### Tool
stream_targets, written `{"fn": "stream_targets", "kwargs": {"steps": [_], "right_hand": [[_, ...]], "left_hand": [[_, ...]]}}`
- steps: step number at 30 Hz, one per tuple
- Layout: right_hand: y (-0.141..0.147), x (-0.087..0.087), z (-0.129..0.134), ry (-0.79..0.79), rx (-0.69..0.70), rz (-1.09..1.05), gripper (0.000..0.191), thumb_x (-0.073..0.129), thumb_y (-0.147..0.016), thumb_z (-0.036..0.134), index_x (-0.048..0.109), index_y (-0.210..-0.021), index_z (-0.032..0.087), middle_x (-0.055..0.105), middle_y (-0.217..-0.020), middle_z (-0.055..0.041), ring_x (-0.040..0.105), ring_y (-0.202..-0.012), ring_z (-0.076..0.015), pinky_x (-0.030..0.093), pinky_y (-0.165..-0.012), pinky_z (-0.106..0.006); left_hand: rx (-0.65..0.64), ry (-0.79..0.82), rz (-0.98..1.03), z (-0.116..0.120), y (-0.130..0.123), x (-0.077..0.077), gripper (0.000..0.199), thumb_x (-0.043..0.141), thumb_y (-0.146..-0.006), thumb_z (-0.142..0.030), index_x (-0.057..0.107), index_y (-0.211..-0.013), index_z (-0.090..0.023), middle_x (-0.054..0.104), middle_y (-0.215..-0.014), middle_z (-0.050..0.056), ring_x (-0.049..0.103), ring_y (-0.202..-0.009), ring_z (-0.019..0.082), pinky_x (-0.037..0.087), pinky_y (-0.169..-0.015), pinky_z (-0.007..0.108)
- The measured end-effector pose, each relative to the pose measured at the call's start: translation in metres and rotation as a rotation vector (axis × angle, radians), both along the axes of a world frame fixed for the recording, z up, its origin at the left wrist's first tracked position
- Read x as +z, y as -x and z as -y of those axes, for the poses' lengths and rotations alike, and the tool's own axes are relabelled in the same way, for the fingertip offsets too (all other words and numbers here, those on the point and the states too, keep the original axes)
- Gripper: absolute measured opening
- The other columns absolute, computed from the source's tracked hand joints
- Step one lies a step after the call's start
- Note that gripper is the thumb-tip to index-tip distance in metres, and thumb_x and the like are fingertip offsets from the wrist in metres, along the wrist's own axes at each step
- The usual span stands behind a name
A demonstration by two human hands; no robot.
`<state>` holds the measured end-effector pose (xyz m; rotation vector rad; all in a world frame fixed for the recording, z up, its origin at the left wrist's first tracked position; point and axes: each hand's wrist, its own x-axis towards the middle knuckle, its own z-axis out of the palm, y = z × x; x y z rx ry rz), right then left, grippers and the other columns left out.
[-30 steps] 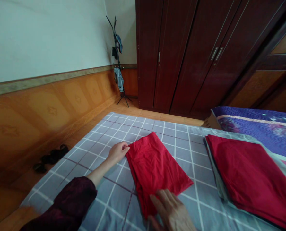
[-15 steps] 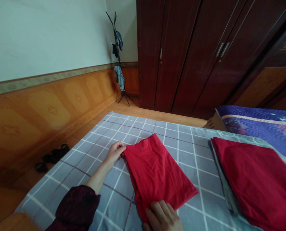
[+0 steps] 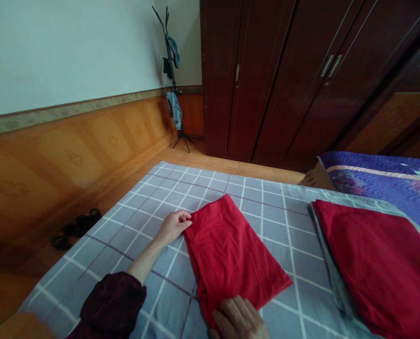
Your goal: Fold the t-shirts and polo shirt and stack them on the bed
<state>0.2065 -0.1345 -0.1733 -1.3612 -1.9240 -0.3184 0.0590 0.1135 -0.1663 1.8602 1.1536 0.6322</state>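
Note:
A folded red cloth [image 3: 231, 249] lies on the grey checked bed sheet [image 3: 139, 235], in the lower middle of the view. My left hand [image 3: 175, 227] pinches its upper left corner between thumb and fingers. At the cloth's near edge, my right hand [image 3: 241, 318] has its fingers curled onto the red fabric; the thumb side is partly cut off by the frame's bottom. The cloth has small wrinkles and layered folds along its left side.
To the right lies a stack of folded cloth with red on top [image 3: 375, 259]. A purple quilt [image 3: 379, 174] is beyond it. Black shoes [image 3: 77, 228] sit on the floor at left. A coat rack [image 3: 170, 66] and dark red wardrobe [image 3: 259, 80] stand behind.
My left hand has moved slightly right, and the cloth's left corner has shifted inward with it. My right hand stays nearly in place. The camera view has tilted slightly.

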Motion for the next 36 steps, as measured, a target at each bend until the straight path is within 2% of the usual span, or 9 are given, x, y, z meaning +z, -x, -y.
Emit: {"fn": "stream_targets", "kwargs": {"steps": [6,12,17,21,25,28,30,33,36], "right_hand": [[0.0,0.005,-0.001,-0.015,0.02,-0.024,0.03,0.034,-0.096,0.025,0.054,-0.073,0.02,0.055,-0.061,0.0007,0.049,-0.054,-0.0133,0.034,-0.052,-0.026],[0.001,-0.013,0.004,0.008,0.042,0.002,0.023,0.038,-0.094,0.024,0.056,-0.081,0.02,0.06,-0.073,-0.0016,0.056,-0.068,-0.015,0.04,-0.061,-0.026],[0.003,-0.024,0.006,0.0,0.045,0.085,0.033,0.031,-0.098,0.033,0.057,-0.084,0.019,0.061,-0.081,-0.0041,0.056,-0.075,-0.0166,0.042,-0.066,-0.028],[0.0,-0.01,0.004,0.052,0.084,0.087,0.031,0.037,-0.097,0.037,0.055,-0.079,0.019,0.059,-0.078,-0.0031,0.054,-0.069,-0.0151,0.041,-0.062,-0.027],[-0.002,0.006,0.001,-0.022,0.046,0.05,0.038,0.03,-0.097,0.043,0.059,-0.09,0.019,0.062,-0.088,-0.0065,0.055,-0.078,-0.0183,0.043,-0.066,-0.029],[0.003,0.001,0.0,-0.019,0.011,0.048,0.044,0.024,-0.098,0.041,0.057,-0.08,0.019,0.057,-0.074,-0.0036,0.05,-0.066,-0.0166,0.038,-0.059,-0.028],[0.007,-0.007,0.002,-0.034,-0.008,0.069,0.048,0.02,-0.099,0.041,0.054,-0.073,0.019,0.052,-0.066,-0.0018,0.044,-0.06,-0.0158,0.034,-0.055,-0.029],[0.01,-0.014,0.003,-0.047,-0.021,0.1,0.053,0.017,-0.099,0.049,0.052,-0.073,0.019,0.05,-0.064,-0.001,0.042,-0.059,-0.0157,0.031,-0.054,-0.03],[0.009,-0.01,0.003,-0.018,0.003,0.094,0.054,0.021,-0.095,0.057,0.049,-0.069,0.019,0.048,-0.064,-0.0002,0.041,-0.059,-0.015,0.029,-0.054,-0.03]], "left_hand": [[0.009,-0.021,-0.013,-0.001,0.002,0.005,0.019,0.056,-0.07,-0.03,0.063,-0.081,-0.017,0.06,-0.067,-0.001,0.053,-0.059,0.013,0.039,-0.057,0.023],[0.016,-0.028,-0.031,-0.01,0.016,0.015,0.032,0.047,-0.076,-0.037,0.061,-0.094,-0.014,0.06,-0.069,0.0,0.053,-0.055,0.013,0.042,-0.052,0.023],[0.043,-0.135,-0.188,-0.014,0.02,0.009,0.02,0.05,-0.075,-0.023,0.064,-0.089,-0.018,0.06,-0.068,-0.001,0.057,-0.064,0.016,0.045,-0.062,0.026],[0.077,-0.303,-0.292,0.007,0.009,0.031,0.023,0.05,-0.078,-0.014,0.064,-0.094,-0.021,0.063,-0.095,0.005,0.059,-0.091,0.022,0.044,-0.084,0.035],[-0.256,-0.658,-0.317,0.063,-0.031,0.053,0.03,0.041,-0.091,-0.018,0.058,-0.116,-0.022,0.058,-0.123,0.006,0.05,-0.118,0.02,0.036,-0.103,0.037],[-0.661,-0.764,-0.367,0.095,-0.057,0.043,0.043,0.041,-0.095,-0.031,0.042,-0.137,-0.025,0.046,-0.142,0.002,0.032,-0.135,0.019,0.022,-0.114,0.041],[-0.759,-0.742,-0.456,0.091,-0.057,0.029,0.056,0.042,-0.094,-0.043,0.027,-0.146,-0.026,0.032,-0.151,0.002,0.021,-0.141,0.022,0.015,-0.115,0.046],[-0.593,-0.665,-0.621,0.055,-0.037,0.013,0.061,0.036,-0.094,-0.048,0.021,-0.148,-0.023,0.022,-0.154,0.006,0.016,-0.142,0.025,0.013,-0.114,0.052],[-0.335,-0.616,-0.742,0.028,-0.018,0.013,0.059,0.037,-0.094,-0.044,0.028,-0.146,-0.018,0.031,-0.15,0.011,0.022,-0.14,0.03,0.016,-0.112,0.057]]}}
